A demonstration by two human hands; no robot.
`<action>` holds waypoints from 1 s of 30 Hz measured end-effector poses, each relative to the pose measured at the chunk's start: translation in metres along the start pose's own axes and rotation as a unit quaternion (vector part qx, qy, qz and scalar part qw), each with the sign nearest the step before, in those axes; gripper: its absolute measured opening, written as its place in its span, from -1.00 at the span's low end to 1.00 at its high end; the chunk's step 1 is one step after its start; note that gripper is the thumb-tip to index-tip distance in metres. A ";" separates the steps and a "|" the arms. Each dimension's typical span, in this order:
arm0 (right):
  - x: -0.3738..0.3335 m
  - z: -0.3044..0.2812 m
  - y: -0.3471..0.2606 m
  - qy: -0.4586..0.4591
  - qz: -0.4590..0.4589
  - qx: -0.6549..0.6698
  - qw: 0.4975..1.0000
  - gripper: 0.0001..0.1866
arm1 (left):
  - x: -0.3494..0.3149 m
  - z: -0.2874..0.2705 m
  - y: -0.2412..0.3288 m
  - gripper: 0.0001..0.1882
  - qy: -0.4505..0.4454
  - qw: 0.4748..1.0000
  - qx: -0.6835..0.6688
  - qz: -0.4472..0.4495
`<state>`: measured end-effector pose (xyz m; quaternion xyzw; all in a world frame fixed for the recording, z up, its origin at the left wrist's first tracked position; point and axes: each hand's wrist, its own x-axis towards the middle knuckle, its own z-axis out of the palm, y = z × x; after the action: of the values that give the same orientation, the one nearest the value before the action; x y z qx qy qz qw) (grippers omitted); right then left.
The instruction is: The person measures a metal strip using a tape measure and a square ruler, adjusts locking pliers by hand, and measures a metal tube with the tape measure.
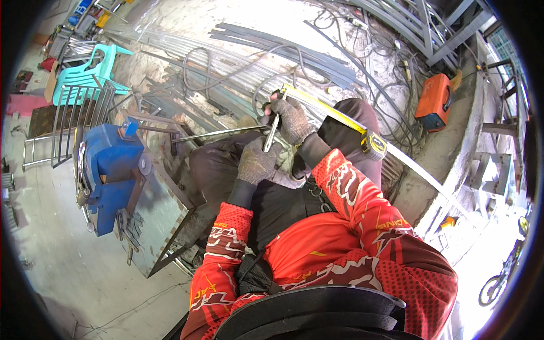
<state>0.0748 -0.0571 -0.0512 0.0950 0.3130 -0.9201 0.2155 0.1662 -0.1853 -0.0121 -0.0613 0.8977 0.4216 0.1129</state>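
Observation:
Both my hands wear grey-brown knit gloves and meet over my lap. My left hand (pixel 258 161) is closed around the lower end of a slim, shiny silver bar (pixel 272 134), which tilts up toward my other hand. My right hand (pixel 290 120) has its fingers curled at the end of a yellow tape measure blade (pixel 326 107); the exact grip is partly hidden. The blade runs out to the right, to the black and yellow tape measure case (pixel 374 145) by my right knee. A long thin metal rod (pixel 221 132) extends leftward from near my hands.
A blue machine (pixel 113 164) stands at left beside a metal plate table (pixel 161 224). A turquoise plastic chair (pixel 90 73) is behind it. Metal strips (pixel 283 48) and cables (pixel 195 85) lie on the floor ahead. An orange case (pixel 434 102) sits at right by a concrete ledge (pixel 453 153).

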 end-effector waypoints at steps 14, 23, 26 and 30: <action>-0.001 0.003 -0.004 0.001 -0.014 -0.025 1.000 -0.76 | -0.018 -0.004 -0.018 -0.64 0.062 0.983 0.159 0.063; -0.001 0.004 -0.004 0.010 -0.010 -0.047 0.999 -0.76 | -0.023 -0.004 -0.016 -0.78 0.094 0.971 0.194 0.102; 0.001 0.003 -0.002 0.000 -0.015 -0.030 0.999 -0.76 | -0.023 -0.006 -0.020 -0.81 0.058 0.980 0.169 0.082; 0.003 0.000 0.000 -0.002 -0.027 -0.038 0.999 -0.78 | -0.025 -0.001 -0.020 -0.82 0.084 0.977 0.158 0.117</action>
<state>0.0724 -0.0584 -0.0519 0.0769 0.3495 -0.9132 0.1949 0.1940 -0.1986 -0.0198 0.0280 0.9602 0.2778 -0.0047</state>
